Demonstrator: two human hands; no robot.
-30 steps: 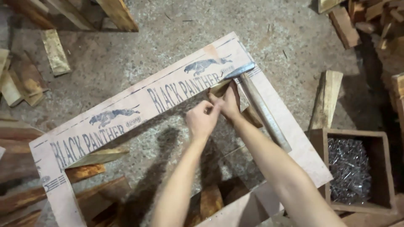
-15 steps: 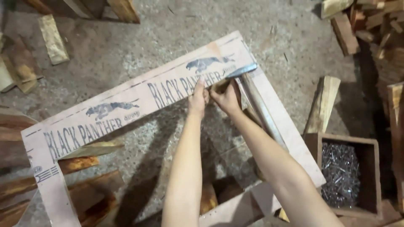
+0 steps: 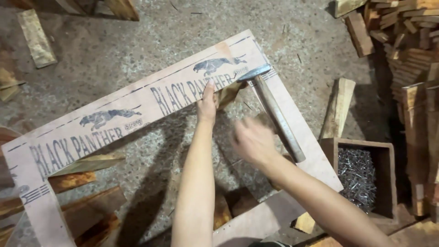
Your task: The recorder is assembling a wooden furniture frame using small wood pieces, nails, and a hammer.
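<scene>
Right hand (image 3: 252, 139) pulled back off the small wood wedge (image 3: 227, 93), now blurred, probably empty; hammer (image 3: 274, 112) lies just right, handle toward it. Left hand (image 3: 208, 100) presses wedge against plywood frame (image 3: 137, 112).

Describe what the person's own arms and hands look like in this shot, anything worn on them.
Both arms are bare to the frame's bottom edge: no sleeves, gloves, watch or bands. The left hand is sharp, and no ring shows on it. The right hand is motion-blurred, so rings there cannot be told.
</scene>
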